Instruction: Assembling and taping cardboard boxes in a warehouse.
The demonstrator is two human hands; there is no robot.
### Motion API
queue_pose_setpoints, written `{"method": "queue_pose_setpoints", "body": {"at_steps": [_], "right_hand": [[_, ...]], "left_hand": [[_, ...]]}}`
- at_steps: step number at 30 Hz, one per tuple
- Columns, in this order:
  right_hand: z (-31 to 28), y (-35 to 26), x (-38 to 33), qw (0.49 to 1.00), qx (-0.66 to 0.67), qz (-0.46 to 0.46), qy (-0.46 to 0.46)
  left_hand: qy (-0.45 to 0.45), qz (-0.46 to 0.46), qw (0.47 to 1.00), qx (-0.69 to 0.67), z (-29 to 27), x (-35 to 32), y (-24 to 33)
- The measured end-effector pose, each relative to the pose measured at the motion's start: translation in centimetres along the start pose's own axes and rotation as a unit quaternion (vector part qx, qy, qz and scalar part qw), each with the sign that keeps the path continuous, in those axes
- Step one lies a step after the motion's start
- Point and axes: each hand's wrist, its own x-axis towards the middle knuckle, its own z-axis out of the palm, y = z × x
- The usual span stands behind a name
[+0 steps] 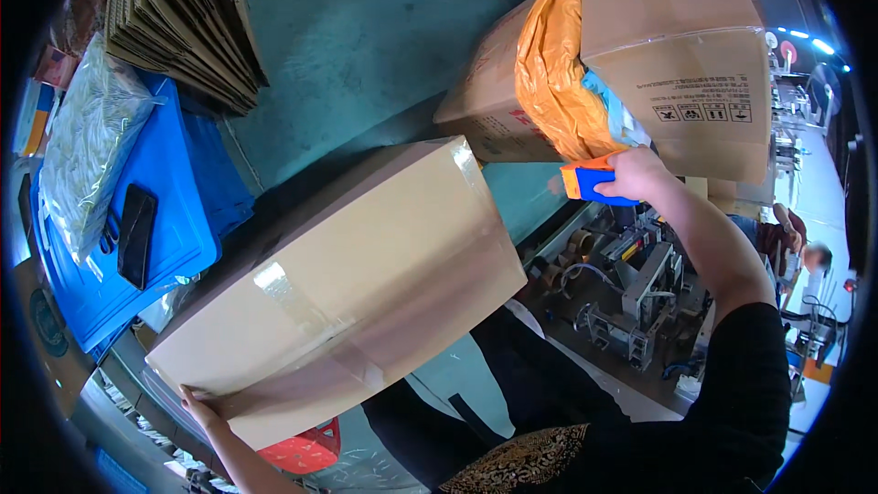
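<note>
In front of my legs a large plain cardboard box (366, 265) stands at a slant, with clear tape strips on its face and upper corner. My left hand (198, 410) grips its lower left edge, some fingers hidden behind it. Out to the right, my right hand (637, 174) is closed round a small blue and orange box-like thing (590, 180); its exact kind is unclear. Just beyond that hand, a crumpled orange plastic bag (556, 73) hangs over the side of a big printed carton (686, 110). Something light blue shows at the bag's edge.
Flattened cardboard sheets (174, 27) stand at the far left. On a blue plastic bin (187, 192) lie a black phone (136, 236), scissors and a clear bag (91, 155) of pale items. A metal machine (640, 293) stands right; a red stool (306, 448) is below. A person (782, 238) is farther off.
</note>
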Motion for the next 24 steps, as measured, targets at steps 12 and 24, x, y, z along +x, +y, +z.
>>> {"method": "queue_pose_setpoints", "body": {"at_steps": [12,24], "right_hand": [[3.4,-3.3,4.6,1.0,0.011,0.01,-0.014],[10.7,-16.4,10.9,0.988,0.151,-0.018,0.028]], "left_hand": [[-0.015,-0.01,1.0,-0.008,0.5,-0.4,-0.1],[0.283,0.091,0.853,0.429,4.1,-3.8,-0.8]]}}
